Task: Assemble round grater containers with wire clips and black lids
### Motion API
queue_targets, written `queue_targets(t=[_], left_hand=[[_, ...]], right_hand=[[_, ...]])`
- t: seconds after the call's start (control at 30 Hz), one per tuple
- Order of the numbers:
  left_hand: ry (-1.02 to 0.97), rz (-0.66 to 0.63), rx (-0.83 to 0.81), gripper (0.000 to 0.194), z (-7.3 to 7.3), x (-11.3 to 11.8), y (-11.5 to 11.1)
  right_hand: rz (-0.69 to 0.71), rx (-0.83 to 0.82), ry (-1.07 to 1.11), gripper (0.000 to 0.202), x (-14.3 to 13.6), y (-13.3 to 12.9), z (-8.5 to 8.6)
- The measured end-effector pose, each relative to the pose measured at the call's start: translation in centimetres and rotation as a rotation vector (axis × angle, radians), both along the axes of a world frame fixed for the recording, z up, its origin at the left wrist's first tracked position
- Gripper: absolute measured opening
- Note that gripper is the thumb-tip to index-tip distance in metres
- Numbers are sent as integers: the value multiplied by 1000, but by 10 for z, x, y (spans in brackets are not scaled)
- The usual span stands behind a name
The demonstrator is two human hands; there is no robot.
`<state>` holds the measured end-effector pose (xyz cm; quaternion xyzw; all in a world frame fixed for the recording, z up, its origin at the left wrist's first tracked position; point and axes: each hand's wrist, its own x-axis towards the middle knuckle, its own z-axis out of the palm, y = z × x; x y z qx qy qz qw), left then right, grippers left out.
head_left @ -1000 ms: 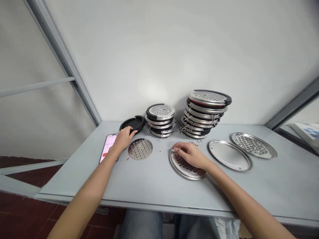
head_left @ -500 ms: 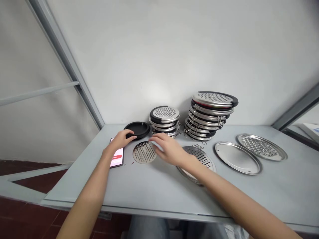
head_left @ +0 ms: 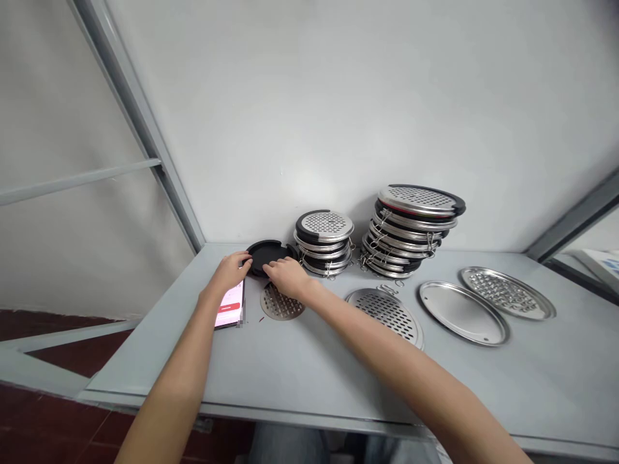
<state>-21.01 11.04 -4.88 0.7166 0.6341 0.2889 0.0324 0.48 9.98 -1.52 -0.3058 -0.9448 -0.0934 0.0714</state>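
Note:
A round black tray (head_left: pixel 265 252) lies at the back left of the grey table. My left hand (head_left: pixel 233 269) grips its left edge, fingers closed on the rim. Closed at the front right rim of the same tray is my right hand (head_left: pixel 286 276). Just below that hand lies a small perforated metal disc (head_left: pixel 281 307), its upper part partly hidden by the fingers. A phone (head_left: pixel 229 305) with a lit screen rests beneath my left hand.
Two stacks of round metal-and-black plates, a short one (head_left: pixel 325 225) and a taller one (head_left: pixel 420 198), stand by the wall. A slotted disc (head_left: pixel 387 309), a plain metal tray (head_left: pixel 461 312) and a tray of small metal pieces (head_left: pixel 507 293) lie to the right.
My right hand has moved left and up from over the small perforated disc to the black tray's rim. My left hand stays at the tray's left edge. The view has shifted slightly.

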Motion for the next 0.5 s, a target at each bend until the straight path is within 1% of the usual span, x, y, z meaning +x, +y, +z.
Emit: queue_targets(t=[0.1,0.27,0.37,0.5], left_hand=[[34,4,-16,38,-5,-2,2],[62,33,-66,41,-11,-4,7],[70,56,-83,44,-13,-4,9],[75,57,-103,43,-13,-4,9]], right_hand=[[26,63,5,26,5,-5,0],[79,108,-5,36,16,-19,2],[87,136,-5,36,20,-28,3],[64,157,5,32,23,-36,5]])
